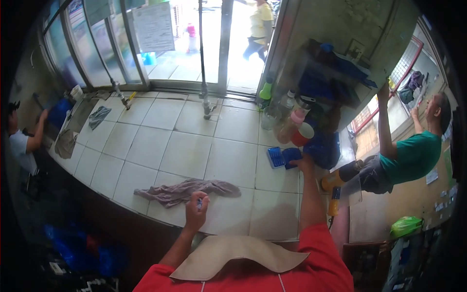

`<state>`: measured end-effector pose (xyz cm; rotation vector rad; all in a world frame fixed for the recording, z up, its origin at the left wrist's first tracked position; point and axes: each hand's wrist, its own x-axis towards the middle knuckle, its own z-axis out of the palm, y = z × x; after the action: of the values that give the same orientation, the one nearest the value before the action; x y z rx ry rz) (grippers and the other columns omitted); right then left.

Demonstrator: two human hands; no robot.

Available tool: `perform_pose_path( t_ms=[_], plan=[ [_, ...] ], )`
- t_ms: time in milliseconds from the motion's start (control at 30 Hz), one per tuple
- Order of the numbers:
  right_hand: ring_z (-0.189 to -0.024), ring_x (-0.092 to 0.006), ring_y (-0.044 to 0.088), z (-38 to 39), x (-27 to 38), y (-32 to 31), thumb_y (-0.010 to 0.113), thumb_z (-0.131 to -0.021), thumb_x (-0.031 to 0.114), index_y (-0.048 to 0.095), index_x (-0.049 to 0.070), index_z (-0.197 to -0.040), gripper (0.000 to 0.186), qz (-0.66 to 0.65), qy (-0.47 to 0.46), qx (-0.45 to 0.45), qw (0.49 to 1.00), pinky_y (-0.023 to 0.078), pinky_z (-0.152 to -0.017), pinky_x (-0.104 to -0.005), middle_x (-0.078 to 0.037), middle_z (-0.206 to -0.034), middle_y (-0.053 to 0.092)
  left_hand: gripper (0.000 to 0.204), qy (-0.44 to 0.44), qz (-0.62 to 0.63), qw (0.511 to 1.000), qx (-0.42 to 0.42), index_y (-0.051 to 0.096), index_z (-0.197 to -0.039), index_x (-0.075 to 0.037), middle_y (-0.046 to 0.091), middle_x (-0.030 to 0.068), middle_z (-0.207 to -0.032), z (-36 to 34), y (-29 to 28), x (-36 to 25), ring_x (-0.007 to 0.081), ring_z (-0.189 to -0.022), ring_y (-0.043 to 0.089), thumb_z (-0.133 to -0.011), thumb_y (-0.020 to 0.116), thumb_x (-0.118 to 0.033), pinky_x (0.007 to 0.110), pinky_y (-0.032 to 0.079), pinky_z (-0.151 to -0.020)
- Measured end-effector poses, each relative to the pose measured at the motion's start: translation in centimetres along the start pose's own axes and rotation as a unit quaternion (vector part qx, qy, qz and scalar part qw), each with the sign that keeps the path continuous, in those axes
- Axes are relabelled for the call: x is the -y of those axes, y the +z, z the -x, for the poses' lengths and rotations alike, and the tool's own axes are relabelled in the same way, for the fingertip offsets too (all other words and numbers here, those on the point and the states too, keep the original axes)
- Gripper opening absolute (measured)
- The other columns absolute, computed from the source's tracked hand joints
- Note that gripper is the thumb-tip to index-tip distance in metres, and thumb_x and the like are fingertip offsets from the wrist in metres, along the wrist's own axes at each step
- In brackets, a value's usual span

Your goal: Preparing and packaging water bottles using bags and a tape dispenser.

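While the right hand (305,164) touches the darker half of a small blue case (276,158), which lies open on a white-tiled tabletop (233,160) with darkened joints, the left hand (196,214) is closed around a small bluish item (199,204), mostly hidden, to the lower left of the case. Whether the right hand grips or only rests there, I cannot tell. Left of the case, just past the left hand, lies a crumpled mauve cloth (177,192). Beyond the case stand a red cup (298,138), clear containers (270,119) and a green bottle (265,92); a dark blue bundle (323,153) sits just to its right. Well beyond the case is a bright glass front (225,53). A person in a green shirt (413,153) is off to its right; a person in a white shirt (23,146) is far to its left.
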<state>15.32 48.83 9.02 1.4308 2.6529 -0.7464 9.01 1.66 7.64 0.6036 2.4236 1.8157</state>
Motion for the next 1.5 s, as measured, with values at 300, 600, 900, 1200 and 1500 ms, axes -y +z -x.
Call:
perform_pose_path(
  t_ms=[300, 600, 900, 1200, 1500],
  plan=[
    [-0.105, -0.0299, 0.067, -0.1, -0.7, 1.0, 0.091, -0.064, 0.037, 0.061, 0.001, -0.127, 0.078, -0.042, 0.019, -0.045, 0.998, 0.050, -0.093, -0.0354, -0.014, -0.123, 0.068, 0.020, 0.129, -0.145, 0.980, -0.045, 0.062, -0.100, -0.008, 0.067, 0.0060, -0.088, -4.8, 0.0, 4.6, 0.0217, -0.072, 0.063, -0.082, 0.070, -0.009, 0.033, 0.049, -0.068],
    [-0.109, -0.0308, 0.064, -0.1, -0.5, 2.2, 0.092, -0.062, 0.034, 0.058, 0.003, -0.127, 0.080, -0.028, 0.009, -0.075, 0.997, 0.048, -0.097, -0.0382, -0.015, -0.119, 0.067, 0.025, 0.162, -0.224, 0.961, -0.010, 0.064, -0.099, -0.008, 0.066, 0.0059, -0.086, -5.1, 0.4, 5.2, 0.0248, -0.072, 0.062, -0.076, 0.074, -0.011, 0.035, 0.050, -0.069],
    [-0.107, -0.0324, 0.065, 1.1, -1.3, 3.3, 0.091, -0.061, 0.023, 0.052, 0.001, -0.131, 0.083, -0.104, -0.019, -0.108, 0.989, 0.049, -0.096, -0.0370, -0.017, -0.118, 0.066, 0.021, 0.168, -0.228, 0.959, -0.020, 0.063, -0.095, -0.008, 0.065, 0.0053, -0.083, -4.9, 0.5, 4.9, 0.0251, -0.071, 0.061, -0.076, 0.073, -0.011, 0.035, 0.050, -0.068],
    [-0.110, -0.0328, 0.063, 2.0, -0.1, 2.8, 0.088, -0.065, 0.026, 0.056, 0.002, -0.129, 0.076, -0.101, 0.022, -0.086, 0.991, 0.048, -0.097, -0.0379, -0.017, -0.122, 0.066, 0.019, 0.160, -0.240, 0.957, -0.024, 0.063, -0.092, -0.009, 0.064, 0.0050, -0.082, -5.0, 0.5, 4.6, 0.0259, -0.070, 0.061, -0.076, 0.073, -0.011, 0.036, 0.050, -0.067],
    [-0.107, -0.0319, 0.064, 2.5, -0.2, 3.8, 0.085, -0.069, 0.015, 0.047, 0.002, -0.133, 0.075, -0.086, -0.001, -0.136, 0.987, 0.050, -0.095, -0.0376, -0.017, -0.125, 0.061, 0.018, 0.166, -0.231, 0.958, -0.026, 0.063, -0.091, -0.009, 0.064, 0.0051, -0.082, -5.1, 0.6, 4.2, 0.0255, -0.069, 0.061, -0.076, 0.073, -0.011, 0.036, 0.050, -0.067]
  ],
)
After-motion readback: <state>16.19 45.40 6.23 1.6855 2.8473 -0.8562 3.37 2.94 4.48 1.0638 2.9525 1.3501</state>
